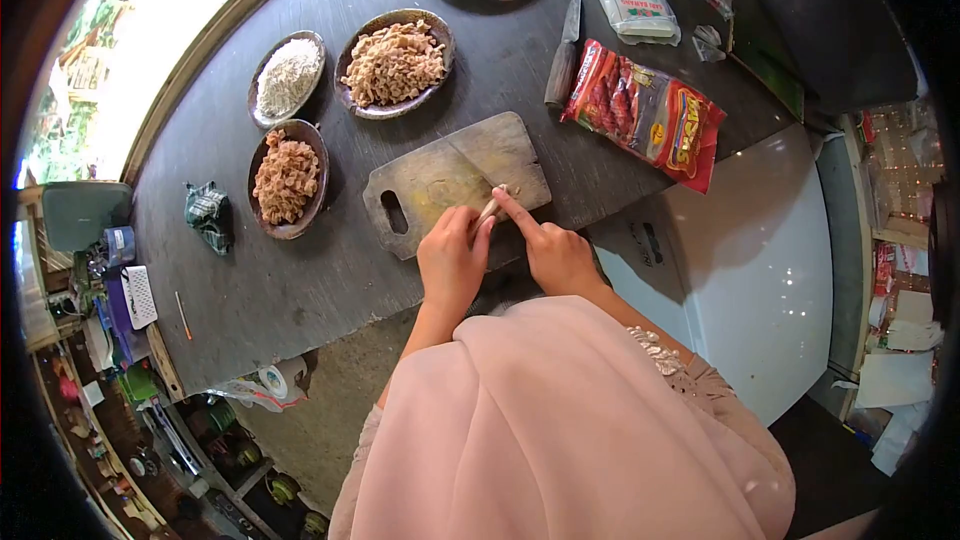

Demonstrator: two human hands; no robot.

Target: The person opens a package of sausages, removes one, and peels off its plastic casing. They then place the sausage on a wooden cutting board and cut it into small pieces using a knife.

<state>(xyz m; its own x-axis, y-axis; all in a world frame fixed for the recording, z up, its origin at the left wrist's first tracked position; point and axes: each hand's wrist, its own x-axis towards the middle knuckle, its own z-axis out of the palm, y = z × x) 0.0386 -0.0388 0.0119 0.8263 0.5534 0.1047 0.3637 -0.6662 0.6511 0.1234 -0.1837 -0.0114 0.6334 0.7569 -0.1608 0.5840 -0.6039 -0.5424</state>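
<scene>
At the near right edge of the cutting board (425,180), the left hand (452,255) clamps a pale stick (489,209), likely light, soft, best pinched mid-length; the right hand's (558,257) grip is unclear.

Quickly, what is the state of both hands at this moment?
Left hand: closed, holding a pale slender piece.
Right hand: curled, index finger extended; whether it holds anything cannot be told.
</scene>
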